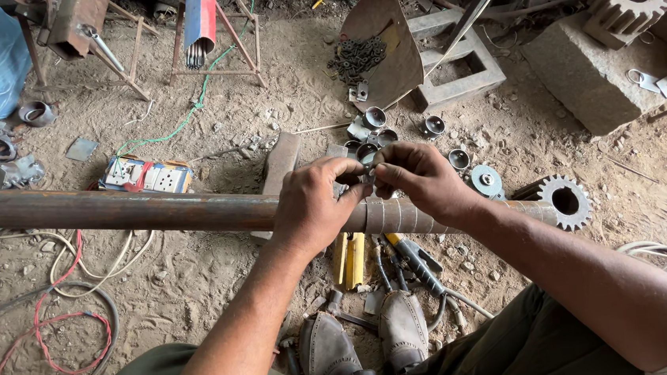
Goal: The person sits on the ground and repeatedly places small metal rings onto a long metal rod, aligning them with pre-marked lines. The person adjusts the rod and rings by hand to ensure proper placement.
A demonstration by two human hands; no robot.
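A long rusty steel pipe [113, 211] lies across the dirt floor from the left edge to a gear [563, 201] at the right. My left hand [313, 206] and my right hand [420, 179] meet just above the pipe and together pinch a small round metal ring [367, 155] between fingertips. Most of the ring is hidden by my fingers. Several similar short metal cups [374, 118] lie on the ground just beyond my hands. My shoes [361, 340] rest below the pipe.
A welding electrode holder with cable [423, 268] and a yellow tool [349, 259] lie near my feet. An extension socket board [146, 176], loose wires [75, 327], a chain pile [356, 57], a big gear on a stone block [627, 4] and metal stands [215, 38] surround the spot.
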